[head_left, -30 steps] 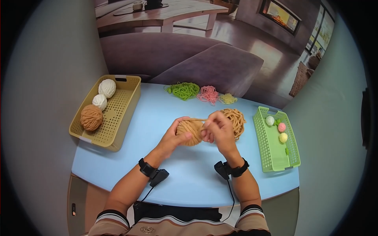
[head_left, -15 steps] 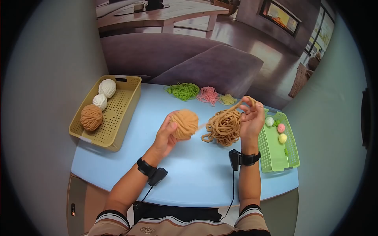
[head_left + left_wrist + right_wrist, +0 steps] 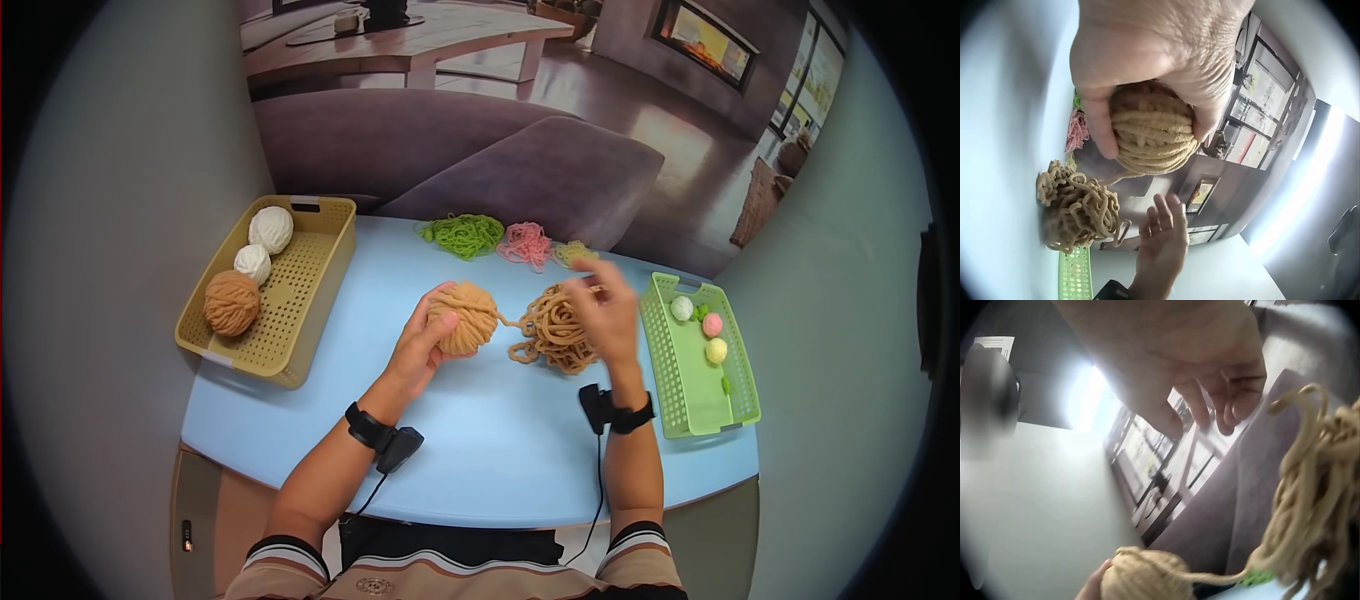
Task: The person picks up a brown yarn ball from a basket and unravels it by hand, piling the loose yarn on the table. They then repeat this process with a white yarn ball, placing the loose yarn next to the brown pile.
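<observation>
My left hand (image 3: 412,352) grips a tan yarn ball (image 3: 466,320), thumb across its front; the left wrist view shows fingers and thumb round the ball (image 3: 1155,139). A strand runs from the ball to a loose tan yarn heap (image 3: 556,330) on the table. My right hand (image 3: 608,312) is raised over the heap's right side, blurred in the head view. In the right wrist view the right hand (image 3: 1191,369) has loosely bent, parted fingers and holds no yarn, with the heap (image 3: 1316,494) beside it.
A tan basket (image 3: 322,290) at left holds two white balls (image 3: 270,231) and a brown ball (image 3: 232,303). Green (image 3: 465,236), pink (image 3: 526,245) and pale yellow yarn (image 3: 574,253) lie along the back. A green basket (image 3: 672,370) at right holds small balls.
My right hand first pulled away to the right with a strand, then let it go and came back left over the heap. My left hand moved slightly left with the ball.
</observation>
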A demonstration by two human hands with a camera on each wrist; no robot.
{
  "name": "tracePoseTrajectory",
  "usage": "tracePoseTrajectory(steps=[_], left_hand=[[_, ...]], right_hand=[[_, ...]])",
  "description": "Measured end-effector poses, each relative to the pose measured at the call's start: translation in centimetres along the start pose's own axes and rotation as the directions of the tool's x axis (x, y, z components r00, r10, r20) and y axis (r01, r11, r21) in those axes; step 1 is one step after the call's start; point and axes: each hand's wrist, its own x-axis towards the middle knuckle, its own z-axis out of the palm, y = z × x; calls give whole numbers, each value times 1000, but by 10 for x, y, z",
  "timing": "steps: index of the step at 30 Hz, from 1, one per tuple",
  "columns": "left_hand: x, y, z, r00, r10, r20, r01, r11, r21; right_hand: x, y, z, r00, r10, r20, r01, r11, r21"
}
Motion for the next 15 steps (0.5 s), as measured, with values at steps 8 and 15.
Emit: tracePoseTrajectory(steps=[8,15], left_hand=[[-4,-2,4,997,-56,54,55,998,12],[-5,2,8,988,-51,148,35,994,103]], right_hand=[[-40,-43,66,923,-303,239,315,949,-14],[-33,-30,51,975,107,197,-160,946,282]])
